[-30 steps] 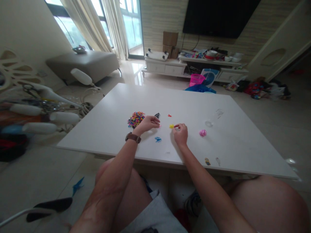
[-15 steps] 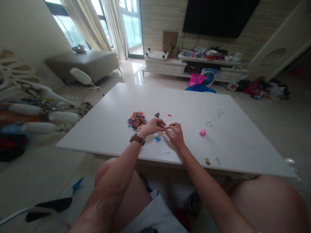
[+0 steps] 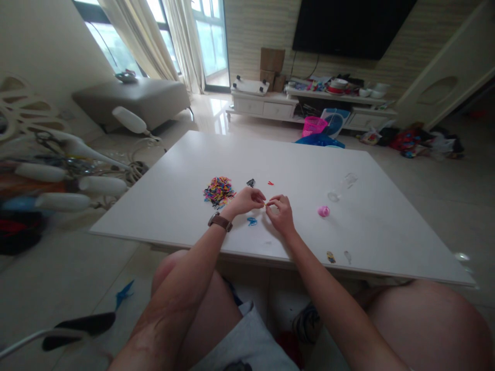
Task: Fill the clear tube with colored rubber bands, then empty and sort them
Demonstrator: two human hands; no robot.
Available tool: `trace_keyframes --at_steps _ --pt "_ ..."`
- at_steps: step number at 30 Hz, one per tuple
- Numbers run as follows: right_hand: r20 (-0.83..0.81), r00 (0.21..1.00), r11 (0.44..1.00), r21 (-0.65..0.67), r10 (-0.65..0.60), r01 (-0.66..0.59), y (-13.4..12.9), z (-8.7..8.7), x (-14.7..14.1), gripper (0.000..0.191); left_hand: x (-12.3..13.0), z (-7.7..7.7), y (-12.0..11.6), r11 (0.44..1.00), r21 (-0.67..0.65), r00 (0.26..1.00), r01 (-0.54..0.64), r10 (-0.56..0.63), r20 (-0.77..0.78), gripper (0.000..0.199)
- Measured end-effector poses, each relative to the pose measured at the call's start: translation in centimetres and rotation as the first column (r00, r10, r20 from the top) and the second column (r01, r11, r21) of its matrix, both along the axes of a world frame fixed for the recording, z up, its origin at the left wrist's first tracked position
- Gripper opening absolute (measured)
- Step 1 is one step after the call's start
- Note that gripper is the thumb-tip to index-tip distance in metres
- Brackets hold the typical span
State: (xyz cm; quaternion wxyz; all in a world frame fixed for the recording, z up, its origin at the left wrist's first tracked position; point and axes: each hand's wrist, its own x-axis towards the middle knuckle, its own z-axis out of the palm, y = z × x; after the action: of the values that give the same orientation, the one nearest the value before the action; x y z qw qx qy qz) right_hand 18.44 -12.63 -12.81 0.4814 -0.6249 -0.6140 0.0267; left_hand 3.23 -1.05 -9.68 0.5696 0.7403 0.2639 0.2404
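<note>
Over the middle of the white table, my left hand (image 3: 249,200) and my right hand (image 3: 280,212) meet fingertip to fingertip. Both are closed in a pinch on a small yellowish piece (image 3: 265,205), too tiny to name. A heap of small multicoloured pieces (image 3: 218,191), perhaps rubber bands, lies to the left of my left hand. Just beyond the hands are a little black cluster (image 3: 251,183) and a red piece (image 3: 270,183). Several blue pieces (image 3: 252,221) rest on the near side, below my left wrist.
On the table's right side are a pink round object (image 3: 324,211), a clear ring-like piece (image 3: 333,196) and a clear container (image 3: 350,180). A yellow figure charm (image 3: 330,256) and a clear drop-shaped piece (image 3: 347,257) lie near the front edge (image 3: 386,273).
The fingertips have come slightly apart, and the yellowish piece between them shows more clearly. The things on the table stay where they were.
</note>
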Motion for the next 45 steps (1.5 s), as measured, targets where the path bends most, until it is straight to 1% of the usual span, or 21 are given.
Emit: trace_keyframes --at_steps 7,14,24,27,29,31,33,35,39,42,43,45 --pt "-0.018 0.999 0.998 0.048 0.035 -0.034 -0.01 -0.09 0.01 0.008 0.04 0.05 -0.02 1.000 -0.014 1.000 -0.004 0.004 0.005 0.018" --pt "-0.027 0.999 0.999 0.019 0.040 -0.039 -0.20 0.24 -0.15 0.004 -0.03 0.22 -0.13 1.000 -0.014 1.000 -0.003 0.003 0.004 0.017" --pt "-0.065 0.997 0.999 -0.004 0.041 -0.042 -0.30 0.39 -0.10 0.009 -0.03 -0.37 0.07 0.998 -0.040 0.999 0.041 -0.040 0.012 0.021" --pt "-0.079 0.996 0.999 0.005 0.038 -0.038 -0.32 0.48 -0.09 0.004 -0.07 -0.10 -0.04 0.998 -0.044 0.999 0.037 -0.038 -0.013 0.022" --pt "-0.098 0.994 0.998 0.015 0.058 -0.056 -0.30 0.47 -0.06 0.011 -0.11 0.16 -0.17 0.998 -0.052 0.999 0.030 -0.031 -0.017 0.024" --pt "-0.107 0.989 0.995 0.013 0.103 -0.102 -0.28 0.41 -0.02 0.018 -0.15 0.32 -0.28 0.998 -0.068 1.000 0.015 -0.015 -0.003 0.029" --pt "-0.103 0.984 0.989 0.003 0.148 -0.148 -0.25 0.31 0.03 0.019 -0.20 0.33 -0.34 0.997 -0.083 1.000 0.003 -0.002 0.012 0.034" --pt "-0.096 0.983 0.987 -0.003 0.159 -0.160 -0.21 0.20 0.06 0.017 -0.24 0.19 -0.31 0.996 -0.094 1.000 0.006 -0.004 0.018 0.037" --pt "-0.080 0.989 0.992 -0.009 0.128 -0.129 -0.14 0.03 0.05 0.007 -0.30 -0.12 -0.12 0.997 -0.073 1.000 0.003 -0.002 0.017 0.038" --pt "-0.056 0.992 0.993 0.005 0.115 -0.115 -0.09 -0.06 0.05 0.005 -0.37 0.04 -0.03 0.998 -0.065 1.000 -0.008 0.009 0.011 0.038" --pt "-0.051 0.995 0.996 0.011 0.090 -0.089 -0.06 -0.10 0.09 0.005 -0.42 0.18 0.00 0.998 -0.065 1.000 -0.014 0.015 0.009 0.037" --pt "-0.053 0.998 1.000 0.019 -0.017 0.018 0.02 -0.22 0.23 0.006 -0.56 0.54 0.11 0.997 -0.052 0.999 -0.048 0.048 0.007 0.032"
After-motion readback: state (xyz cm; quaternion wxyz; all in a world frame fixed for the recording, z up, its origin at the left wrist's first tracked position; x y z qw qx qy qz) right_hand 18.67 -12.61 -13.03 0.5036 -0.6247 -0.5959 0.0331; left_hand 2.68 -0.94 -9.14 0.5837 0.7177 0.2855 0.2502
